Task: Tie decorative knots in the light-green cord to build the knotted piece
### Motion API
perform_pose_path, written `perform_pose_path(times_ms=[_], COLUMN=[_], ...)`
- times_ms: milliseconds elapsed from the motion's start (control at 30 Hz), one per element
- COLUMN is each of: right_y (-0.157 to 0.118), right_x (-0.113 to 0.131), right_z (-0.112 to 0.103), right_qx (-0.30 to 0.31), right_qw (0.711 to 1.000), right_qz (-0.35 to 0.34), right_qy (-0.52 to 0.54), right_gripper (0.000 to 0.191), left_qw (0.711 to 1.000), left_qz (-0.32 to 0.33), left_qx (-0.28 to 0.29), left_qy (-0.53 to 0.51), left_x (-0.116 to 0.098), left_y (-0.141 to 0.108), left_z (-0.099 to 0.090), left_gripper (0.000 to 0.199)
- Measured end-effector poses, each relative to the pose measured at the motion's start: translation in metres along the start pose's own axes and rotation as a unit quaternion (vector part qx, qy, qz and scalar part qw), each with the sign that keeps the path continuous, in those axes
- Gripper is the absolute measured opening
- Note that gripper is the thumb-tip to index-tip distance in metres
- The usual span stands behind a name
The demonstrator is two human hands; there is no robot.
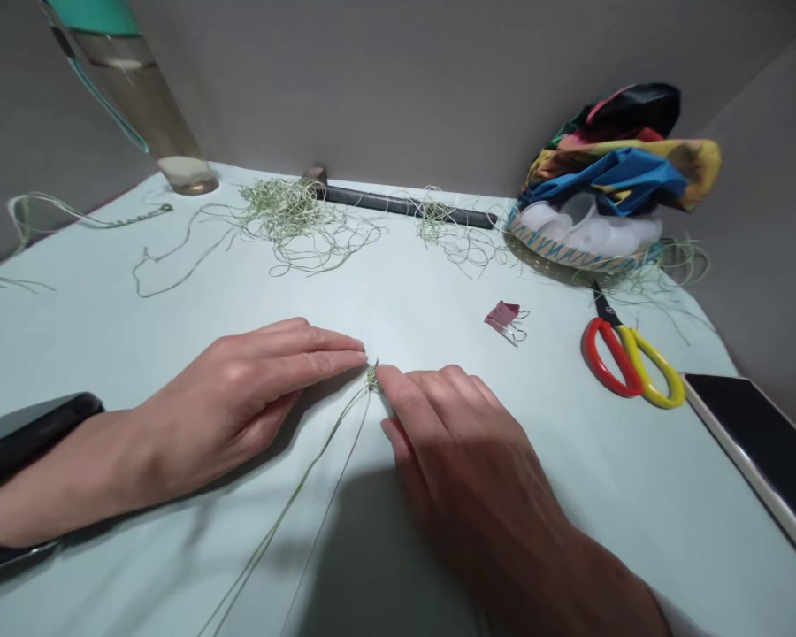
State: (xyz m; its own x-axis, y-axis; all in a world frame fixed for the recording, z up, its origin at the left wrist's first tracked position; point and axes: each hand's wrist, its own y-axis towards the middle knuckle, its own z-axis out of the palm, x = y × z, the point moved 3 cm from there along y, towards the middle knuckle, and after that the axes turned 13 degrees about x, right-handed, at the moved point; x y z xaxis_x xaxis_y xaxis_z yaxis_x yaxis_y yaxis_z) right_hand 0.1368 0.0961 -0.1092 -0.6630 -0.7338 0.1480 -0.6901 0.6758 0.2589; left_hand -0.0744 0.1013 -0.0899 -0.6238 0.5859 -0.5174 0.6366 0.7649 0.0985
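A small knotted piece of green cord [372, 376] lies on the table between my hands. Two green strands [296, 494] and a thinner pale one run from it toward the bottom edge. My left hand [271, 367] rests at its left, fingers stretched out side by side, tips right beside the knots. My right hand [461, 433] lies at the other side, palm down, with the index fingertip against the knots and the thumb apart below. Neither hand visibly pinches the cord.
Red-and-yellow scissors [614, 358], a maroon binder clip [502, 317] and a phone [762, 442] lie right. A basket [570, 250] holds colourful cloth. Behind are a hammer [398, 205], tangled cord [285, 212] and a bottle [152, 106]. Braided cord [136, 218] lies left.
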Motion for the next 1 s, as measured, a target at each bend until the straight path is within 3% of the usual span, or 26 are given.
perform_pose_path(times_ms=[133, 300, 600, 867, 1000], right_y=[0.0, 0.0, 0.001, -0.001, -0.002], right_x=[-0.003, -0.008, -0.013, -0.014, -0.012], right_z=[-0.005, -0.009, -0.008, -0.009, -0.006], right_qx=[0.036, 0.054, 0.083, 0.072, 0.059], right_qw=[0.998, 0.997, 0.99, 0.991, 0.995], right_qz=[-0.031, -0.035, -0.026, -0.021, -0.026], right_qy=[0.039, 0.049, 0.111, 0.108, 0.08], right_gripper=[0.028, 0.043, 0.029, 0.042, 0.034], left_qw=[1.0, 1.0, 0.999, 1.0, 0.998], left_qz=[0.028, 0.01, -0.031, 0.001, 0.024], left_qx=[-0.002, -0.027, 0.033, 0.003, 0.023], left_qy=[0.002, -0.006, -0.005, 0.019, 0.044], left_x=[0.002, -0.003, -0.007, -0.013, -0.01], left_y=[-0.003, -0.007, -0.012, -0.008, -0.014], left_z=[0.003, 0.006, 0.01, 0.009, 0.01], left_gripper=[0.07, 0.069, 0.055, 0.06, 0.057])
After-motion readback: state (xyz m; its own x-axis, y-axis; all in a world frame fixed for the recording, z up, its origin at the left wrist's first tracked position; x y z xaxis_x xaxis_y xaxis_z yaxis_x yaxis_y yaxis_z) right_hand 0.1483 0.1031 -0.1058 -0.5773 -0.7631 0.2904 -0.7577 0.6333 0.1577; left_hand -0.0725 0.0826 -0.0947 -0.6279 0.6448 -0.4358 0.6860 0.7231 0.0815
